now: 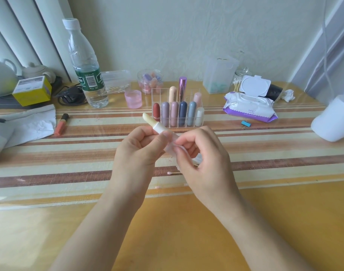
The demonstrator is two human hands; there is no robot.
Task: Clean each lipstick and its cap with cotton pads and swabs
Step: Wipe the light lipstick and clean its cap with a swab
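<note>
**Pale lipstick mid-clean, a full rack still waiting**

Head view: the left hand holds an uncapped pale lipstick in front of the person, above the striped middle of the bench. Its fingers are curled around the white barrel with the thumb pressed on top, and the cream-coloured stick points up and away toward the far edge. The right hand sits just beside it, fingertips pinched on a white cotton pad held against the lower barrel. This looks like the wiping of the tube body; the cap is not clearly visible, perhaps hidden in the right hand.

A used cotton swab with a pink tip lies on the bench below the hands, which suggests some swab work is already done. Beyond the hands, toward the far edge, a clear organiser holds a row of capped lipsticks, with taller ones behind. Which of those are already cleaned cannot be told. An orange lip tube lies apart near the left edge, and a wipes pack sits near the far right corner. Judged so, much of the task may remain.
</note>
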